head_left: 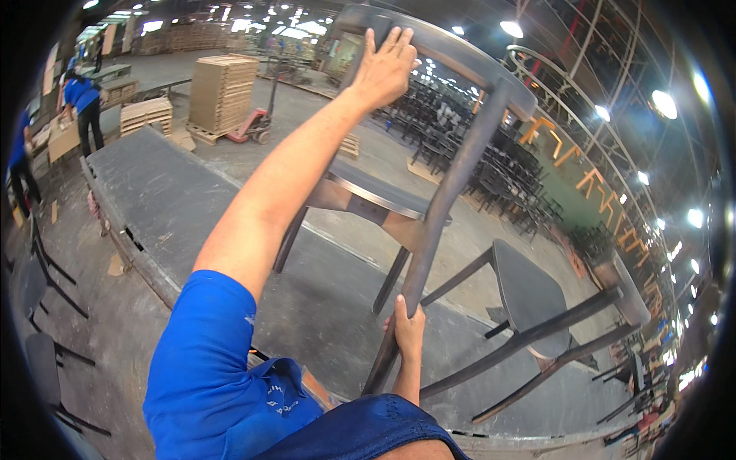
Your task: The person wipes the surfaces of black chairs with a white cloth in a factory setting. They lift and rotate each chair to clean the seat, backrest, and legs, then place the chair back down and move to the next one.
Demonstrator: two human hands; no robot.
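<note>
A dark wooden chair [452,172] stands in front of me on a long, dark-topped workbench [299,322], its curved top rail and rear leg towards me. My left hand [386,67] reaches up to the left end of the backrest and lies on it with fingers stretched out and apart. Lower down, my right hand [406,328] is closed round the chair's near rear leg. That leg partly hides the right fingers. To the right, a second dark chair [533,299] is also on the workbench, leaning at an angle in the view.
Beyond the workbench stand a tall stack of brown boards [222,92] and a red pallet jack [249,126]. Many dark chairs [491,169] crowd the floor behind. Chairs [46,368] also stand at the left. A person in blue [83,96] works at the far left.
</note>
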